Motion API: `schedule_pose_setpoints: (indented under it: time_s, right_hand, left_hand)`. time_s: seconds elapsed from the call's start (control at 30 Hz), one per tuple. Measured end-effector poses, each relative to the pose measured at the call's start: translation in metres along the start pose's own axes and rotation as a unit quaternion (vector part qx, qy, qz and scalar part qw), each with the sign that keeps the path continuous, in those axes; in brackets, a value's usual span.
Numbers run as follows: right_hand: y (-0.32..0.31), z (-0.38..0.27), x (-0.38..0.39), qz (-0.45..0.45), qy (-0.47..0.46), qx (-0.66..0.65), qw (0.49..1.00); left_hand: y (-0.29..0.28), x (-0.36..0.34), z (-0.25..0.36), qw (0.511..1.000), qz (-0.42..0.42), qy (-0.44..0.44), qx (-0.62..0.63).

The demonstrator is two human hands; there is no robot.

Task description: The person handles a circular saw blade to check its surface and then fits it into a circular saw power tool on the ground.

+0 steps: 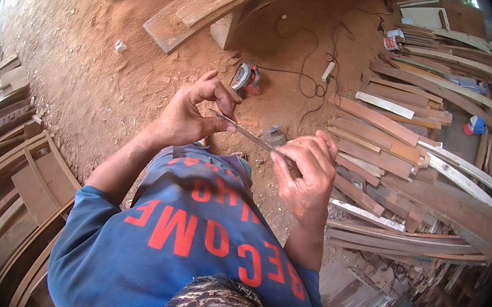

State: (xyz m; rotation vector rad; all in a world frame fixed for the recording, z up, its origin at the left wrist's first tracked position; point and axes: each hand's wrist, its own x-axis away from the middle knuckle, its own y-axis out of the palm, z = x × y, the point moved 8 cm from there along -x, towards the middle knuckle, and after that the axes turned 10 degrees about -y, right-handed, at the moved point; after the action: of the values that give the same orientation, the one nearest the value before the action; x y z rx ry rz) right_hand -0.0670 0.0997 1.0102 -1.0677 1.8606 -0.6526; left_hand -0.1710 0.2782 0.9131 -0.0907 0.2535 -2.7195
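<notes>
Above my blue shirt with red lettering, a thin, flat, dark strip (250, 136), metallic-looking, is held slanting between my hands. My left hand (202, 108) pinches its upper-left end between thumb and fingers, the other fingers curled above it. My right hand (303, 171) is closed round the lower-right end, fingers bent over it. On the sawdust-covered ground beyond my hands lies a power saw (250, 81) with red and silver parts. A small grey object (273, 136), hard to make out, is behind the strip.
Stacked boards (384, 142) cover the right side, with a blue-and-red cap (475, 125) among them. Curved frames and planks (30, 180) lie at left. Heavy timbers (187, 19) stand at the top, beside winding cables (317, 90). A small white cup (120, 46) lies on the dirt.
</notes>
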Motion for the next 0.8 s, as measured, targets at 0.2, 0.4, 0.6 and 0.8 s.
schedule_pose_setpoints:
  time_s: [0.2,0.4,0.6,0.8]
  right_hand:
    - [-0.005,-0.019,-0.005,-0.005,-0.037,0.042,0.998]
    - [-0.003,-0.025,-0.011,-0.016,-0.046,0.061,0.997]
    - [0.0,-0.019,-0.015,-0.038,-0.03,0.055,0.997]
    - [0.008,-0.005,-0.022,-0.078,0.026,0.043,0.996]
  left_hand:
    - [0.004,0.004,-0.012,0.998,-0.003,-0.01,0.068]
    - [0.004,0.005,-0.02,0.995,0.006,0.019,0.1]
    - [0.014,0.0,-0.03,0.989,-0.02,-0.008,0.146]
    - [0.033,0.001,-0.06,0.951,-0.025,-0.135,0.276]
